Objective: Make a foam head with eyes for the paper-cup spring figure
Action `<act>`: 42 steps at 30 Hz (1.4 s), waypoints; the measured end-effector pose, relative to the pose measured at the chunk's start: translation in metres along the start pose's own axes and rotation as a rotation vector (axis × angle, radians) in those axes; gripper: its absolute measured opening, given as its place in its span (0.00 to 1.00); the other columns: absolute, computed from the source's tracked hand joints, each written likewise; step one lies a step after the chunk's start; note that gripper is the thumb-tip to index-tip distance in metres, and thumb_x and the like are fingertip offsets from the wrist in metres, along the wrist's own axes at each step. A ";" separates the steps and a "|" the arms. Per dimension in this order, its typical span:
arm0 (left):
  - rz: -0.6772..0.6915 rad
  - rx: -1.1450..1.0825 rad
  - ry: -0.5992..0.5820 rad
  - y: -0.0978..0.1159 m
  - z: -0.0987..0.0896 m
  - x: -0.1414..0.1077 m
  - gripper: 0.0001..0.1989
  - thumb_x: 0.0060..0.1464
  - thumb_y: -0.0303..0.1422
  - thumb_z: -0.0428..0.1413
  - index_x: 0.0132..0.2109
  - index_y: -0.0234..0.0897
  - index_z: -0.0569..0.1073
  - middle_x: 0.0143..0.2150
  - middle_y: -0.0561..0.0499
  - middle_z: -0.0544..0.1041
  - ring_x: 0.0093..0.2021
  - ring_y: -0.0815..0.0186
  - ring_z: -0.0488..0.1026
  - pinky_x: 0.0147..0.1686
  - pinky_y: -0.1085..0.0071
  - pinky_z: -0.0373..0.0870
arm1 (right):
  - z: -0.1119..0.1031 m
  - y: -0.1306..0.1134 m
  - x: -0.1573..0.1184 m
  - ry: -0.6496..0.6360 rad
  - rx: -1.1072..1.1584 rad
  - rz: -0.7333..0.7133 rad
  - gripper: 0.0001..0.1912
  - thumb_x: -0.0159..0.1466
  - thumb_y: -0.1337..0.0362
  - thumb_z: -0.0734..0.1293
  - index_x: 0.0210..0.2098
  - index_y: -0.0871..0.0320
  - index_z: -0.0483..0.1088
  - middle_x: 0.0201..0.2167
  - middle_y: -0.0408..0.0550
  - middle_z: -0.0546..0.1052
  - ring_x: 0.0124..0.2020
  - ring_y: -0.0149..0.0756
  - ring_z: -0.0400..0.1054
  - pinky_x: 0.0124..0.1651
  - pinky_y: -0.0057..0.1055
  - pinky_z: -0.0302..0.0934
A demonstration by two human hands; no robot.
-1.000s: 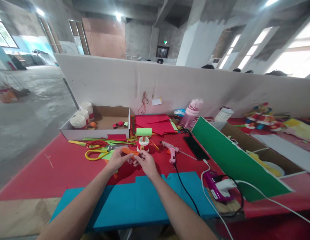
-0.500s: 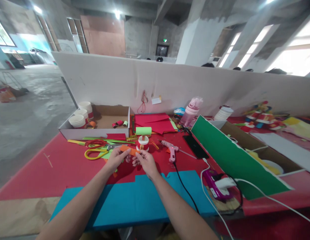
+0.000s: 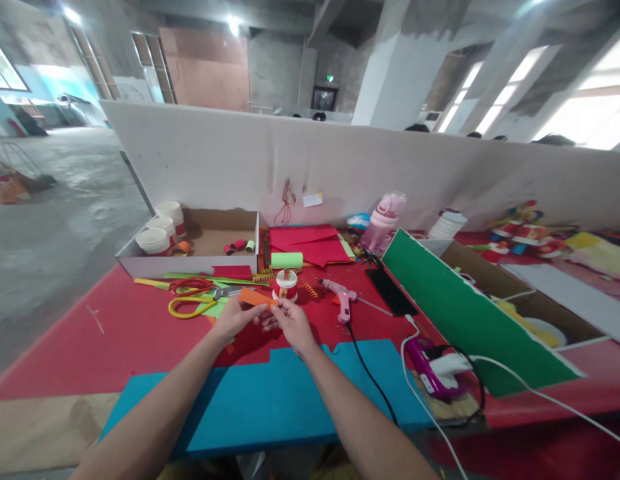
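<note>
An orange paper strip (image 3: 253, 297) stretches between my two hands above the red table covering. My left hand (image 3: 235, 319) pinches it near its middle, fingers closed. At the strip's right end, the thumb and fingers of my right hand (image 3: 293, 323) are closed on it. Just beyond my hands stands a red and white paper cup (image 3: 285, 285), topped by a light green paper roll (image 3: 287, 260), with yellow coiled strips at its sides. Scissors with red and yellow handles (image 3: 193, 305) lie left of my left hand. A pink glue gun (image 3: 344, 300) rests to the right.
An open box (image 3: 190, 268) at the back left holds stacked paper cups and small paper rolls. Red sheets (image 3: 310, 243) lie behind the cup. On the right are a phone (image 3: 390, 292), a purple power strip (image 3: 433, 373) with cables, and a green-sided box (image 3: 470, 320).
My left thumb has slid right along the orange strip, toward my right fingers. Both hands keep hold of it, and the other things stay put.
</note>
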State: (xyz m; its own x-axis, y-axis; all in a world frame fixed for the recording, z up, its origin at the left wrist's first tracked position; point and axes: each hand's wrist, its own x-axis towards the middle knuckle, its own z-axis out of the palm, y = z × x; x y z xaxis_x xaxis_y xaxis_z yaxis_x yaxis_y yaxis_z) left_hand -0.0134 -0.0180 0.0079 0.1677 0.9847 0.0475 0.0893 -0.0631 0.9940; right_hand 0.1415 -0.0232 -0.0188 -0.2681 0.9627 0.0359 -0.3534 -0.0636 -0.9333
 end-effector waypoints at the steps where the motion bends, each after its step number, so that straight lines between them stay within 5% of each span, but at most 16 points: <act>1: -0.001 0.019 0.010 -0.001 0.000 0.000 0.14 0.46 0.41 0.63 0.32 0.33 0.75 0.21 0.53 0.74 0.23 0.70 0.69 0.26 0.75 0.65 | 0.000 0.000 0.000 -0.006 0.000 0.005 0.21 0.54 0.47 0.70 0.35 0.58 0.69 0.22 0.41 0.75 0.20 0.30 0.70 0.25 0.27 0.68; 11: 0.009 0.099 0.031 -0.004 -0.004 0.001 0.16 0.48 0.43 0.61 0.25 0.34 0.72 0.20 0.53 0.73 0.23 0.69 0.68 0.27 0.74 0.64 | -0.004 -0.002 -0.001 0.178 -0.124 -0.024 0.20 0.50 0.49 0.72 0.30 0.58 0.68 0.16 0.38 0.71 0.18 0.29 0.67 0.23 0.25 0.65; 42: 0.021 0.088 0.003 0.001 -0.001 -0.001 0.14 0.46 0.42 0.62 0.30 0.33 0.75 0.21 0.52 0.74 0.23 0.68 0.70 0.26 0.73 0.66 | -0.005 0.000 -0.001 0.151 -0.115 -0.035 0.17 0.51 0.50 0.72 0.29 0.58 0.70 0.18 0.40 0.72 0.19 0.29 0.67 0.25 0.27 0.65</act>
State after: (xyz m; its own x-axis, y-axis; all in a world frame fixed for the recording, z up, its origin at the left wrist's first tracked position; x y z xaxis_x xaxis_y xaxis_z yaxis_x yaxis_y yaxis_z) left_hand -0.0148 -0.0193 0.0088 0.1676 0.9835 0.0687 0.1714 -0.0977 0.9803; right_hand 0.1461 -0.0232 -0.0207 -0.1172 0.9928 0.0231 -0.2528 -0.0074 -0.9675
